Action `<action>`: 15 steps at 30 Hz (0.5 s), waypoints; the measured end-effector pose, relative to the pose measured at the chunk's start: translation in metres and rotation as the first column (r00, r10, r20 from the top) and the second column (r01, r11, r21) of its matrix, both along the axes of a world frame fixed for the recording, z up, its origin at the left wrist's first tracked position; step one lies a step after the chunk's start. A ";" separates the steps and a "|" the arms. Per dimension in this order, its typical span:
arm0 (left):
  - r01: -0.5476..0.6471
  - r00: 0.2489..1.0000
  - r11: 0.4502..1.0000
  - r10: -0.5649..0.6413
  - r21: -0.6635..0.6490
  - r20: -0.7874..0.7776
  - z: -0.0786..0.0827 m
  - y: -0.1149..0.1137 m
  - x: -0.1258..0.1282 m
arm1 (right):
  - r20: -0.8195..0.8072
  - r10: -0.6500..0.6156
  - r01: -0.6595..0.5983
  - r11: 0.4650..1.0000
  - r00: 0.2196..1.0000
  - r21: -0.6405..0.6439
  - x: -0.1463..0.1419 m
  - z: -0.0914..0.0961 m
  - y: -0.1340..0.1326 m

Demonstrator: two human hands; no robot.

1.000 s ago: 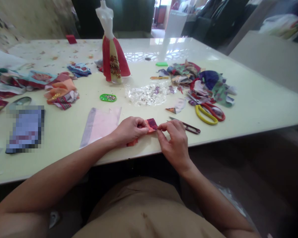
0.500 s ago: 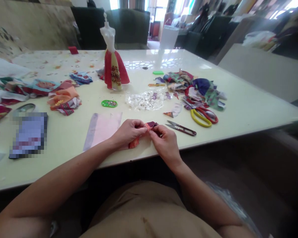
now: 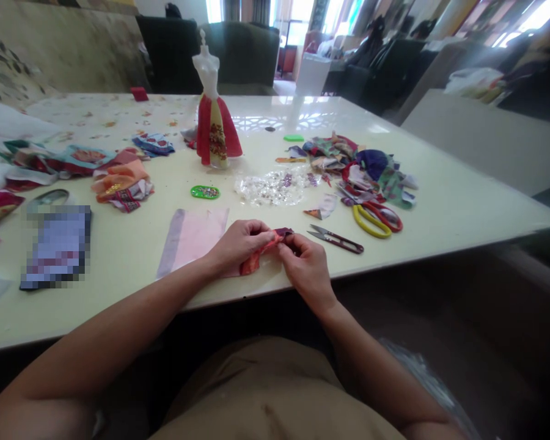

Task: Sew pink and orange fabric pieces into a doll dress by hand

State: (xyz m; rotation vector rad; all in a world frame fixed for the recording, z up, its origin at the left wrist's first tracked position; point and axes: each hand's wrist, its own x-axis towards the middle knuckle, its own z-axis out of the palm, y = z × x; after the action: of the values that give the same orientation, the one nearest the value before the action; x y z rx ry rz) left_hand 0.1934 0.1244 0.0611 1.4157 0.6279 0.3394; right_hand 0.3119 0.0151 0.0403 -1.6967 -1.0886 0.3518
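My left hand (image 3: 238, 243) and my right hand (image 3: 306, 266) meet near the front edge of the cream table (image 3: 458, 195). Both pinch a small red and purple fabric scrap (image 3: 263, 250) between fingers and thumbs, and the scrap is bunched between them. A pink fabric sheet (image 3: 191, 237) lies flat just left of my left hand. Small thread snips (image 3: 335, 238) lie right of my right hand.
Yellow and red scissors (image 3: 376, 218) sit by a heap of cloth scraps (image 3: 357, 165). A small mannequin in a red skirt (image 3: 214, 119) stands at the middle back. Clear beads (image 3: 270, 185), a green dish (image 3: 205, 192) and folded fabrics (image 3: 119, 180) lie around.
My right hand has slid left along the scrap toward my left hand, and the scrap has gone from lying flat to being bunched between both hands. The view has tilted up slightly.
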 end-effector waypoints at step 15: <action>-0.029 0.999 0.999 0.030 -0.015 0.016 -0.005 -0.001 0.002 | -0.003 0.012 -0.012 0.999 1.000 0.048 -0.001 -0.004 0.000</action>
State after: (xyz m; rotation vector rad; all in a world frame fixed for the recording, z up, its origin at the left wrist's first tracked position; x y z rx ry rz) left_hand 0.1955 0.1231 0.0559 1.3896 0.6375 0.3686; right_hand 0.3108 0.0147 0.0367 -1.6469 -1.0973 0.3329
